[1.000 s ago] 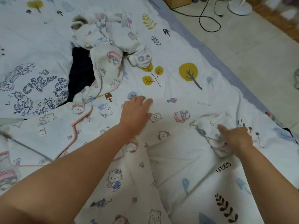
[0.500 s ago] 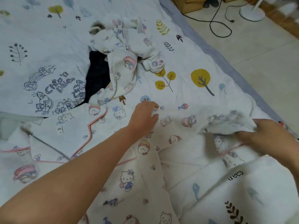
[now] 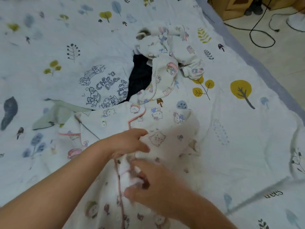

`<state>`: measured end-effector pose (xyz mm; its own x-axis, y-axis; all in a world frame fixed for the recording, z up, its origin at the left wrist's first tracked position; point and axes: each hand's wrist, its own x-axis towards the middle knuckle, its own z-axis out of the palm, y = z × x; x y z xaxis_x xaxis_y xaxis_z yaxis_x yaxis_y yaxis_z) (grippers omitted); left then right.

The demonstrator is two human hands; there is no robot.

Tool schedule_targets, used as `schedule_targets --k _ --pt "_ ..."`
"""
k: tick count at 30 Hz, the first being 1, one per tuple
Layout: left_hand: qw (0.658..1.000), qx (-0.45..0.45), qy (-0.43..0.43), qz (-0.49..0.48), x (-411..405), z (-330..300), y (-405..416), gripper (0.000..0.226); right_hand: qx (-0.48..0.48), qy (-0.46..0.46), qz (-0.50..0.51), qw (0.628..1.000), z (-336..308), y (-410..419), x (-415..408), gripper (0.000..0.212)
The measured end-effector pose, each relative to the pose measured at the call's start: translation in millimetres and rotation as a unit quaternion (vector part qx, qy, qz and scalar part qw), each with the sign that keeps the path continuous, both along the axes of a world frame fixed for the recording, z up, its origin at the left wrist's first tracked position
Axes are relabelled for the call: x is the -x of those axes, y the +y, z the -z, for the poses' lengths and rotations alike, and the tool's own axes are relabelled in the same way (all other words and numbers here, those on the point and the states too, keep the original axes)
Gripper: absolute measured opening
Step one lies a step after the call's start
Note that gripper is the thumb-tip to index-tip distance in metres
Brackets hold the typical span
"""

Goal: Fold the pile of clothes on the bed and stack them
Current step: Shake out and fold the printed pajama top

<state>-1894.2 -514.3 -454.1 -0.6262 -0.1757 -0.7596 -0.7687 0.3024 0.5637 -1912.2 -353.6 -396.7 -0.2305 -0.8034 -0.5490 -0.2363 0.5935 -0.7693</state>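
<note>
I'm mid-fold on the pyjama top (image 3: 115, 119), spread at lower centre of the frame: left hand (image 3: 127, 142) grips its folded-over side, right hand (image 3: 148, 184) pinches the cloth below. Next I'd flatten that fold; the pile (image 3: 165, 63) waits at upper centre

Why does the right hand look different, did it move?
Yes. The right hand swung left across the pajama top, carrying the sleeve toward the left hand.
</note>
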Motion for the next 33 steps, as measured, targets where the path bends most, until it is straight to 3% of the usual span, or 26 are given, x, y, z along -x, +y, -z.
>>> schedule_targets --k 3,6,11,14,17,18,21,22,23,24,26,27,28,29,31,33 --pt "0.987 0.153 -0.039 -0.033 -38 21 -18 0.049 -0.019 0.049 0.044 0.998 25 0 5 0.038" --pt "0.979 0.156 -0.056 -0.119 -74 37 -24 0.048 0.013 0.214 0.175 0.961 48 0 35 0.025" --pt "0.965 0.184 -0.061 -0.175 -109 46 -21 0.057 -0.016 0.357 0.166 0.919 83 -14 95 0.044" --pt "0.971 0.132 -0.095 -0.175 -129 55 -21 0.055 -0.042 0.366 0.136 0.920 98 -26 115 0.062" --pt "0.968 0.123 -0.011 -0.219 -142 54 -16 0.031 -0.097 0.346 0.082 0.930 113 -36 127 0.058" --pt "0.957 0.085 0.026 -0.274 -146 51 -14 0.025 -0.096 0.362 0.061 0.925 115 -38 131 0.045" --pt "0.883 -0.172 0.074 -0.431 -162 42 -18 0.018 -0.070 0.337 0.056 0.937 106 -43 142 0.022" --pt "0.872 -0.225 0.062 -0.431 -169 40 -23 0.021 -0.062 0.317 0.074 0.943 102 -43 145 0.022" --pt "0.884 -0.231 0.036 -0.406 -175 41 -30 0.026 -0.052 0.309 0.099 0.944 98 -44 147 0.026" --pt "0.912 -0.184 0.004 -0.368 -179 42 -35 0.029 -0.051 0.308 0.127 0.941 97 -44 147 0.029" --pt "0.962 0.050 -0.048 -0.265 -182 51 -42 0.028 -0.070 0.318 0.169 0.930 98 -47 141 0.034" --pt "0.950 0.208 -0.049 -0.229 -183 60 -43 0.029 -0.089 0.317 0.177 0.927 101 -47 137 0.045" --pt "0.916 0.334 -0.021 -0.222 -179 58 -38 0.032 -0.106 0.312 0.184 0.926 104 -47 132 0.057" --pt "0.886 0.395 0.036 -0.240 -176 56 -34 0.036 -0.113 0.303 0.194 0.926 105 -48 127 0.066" --pt "0.887 0.357 0.156 -0.247 -172 46 -24 0.040 -0.119 0.284 0.213 0.927 107 -49 120 0.072" --pt "0.932 0.287 0.178 -0.128 -173 42 -12 0.065 -0.122 0.278 0.210 0.929 111 -47 115 0.068"
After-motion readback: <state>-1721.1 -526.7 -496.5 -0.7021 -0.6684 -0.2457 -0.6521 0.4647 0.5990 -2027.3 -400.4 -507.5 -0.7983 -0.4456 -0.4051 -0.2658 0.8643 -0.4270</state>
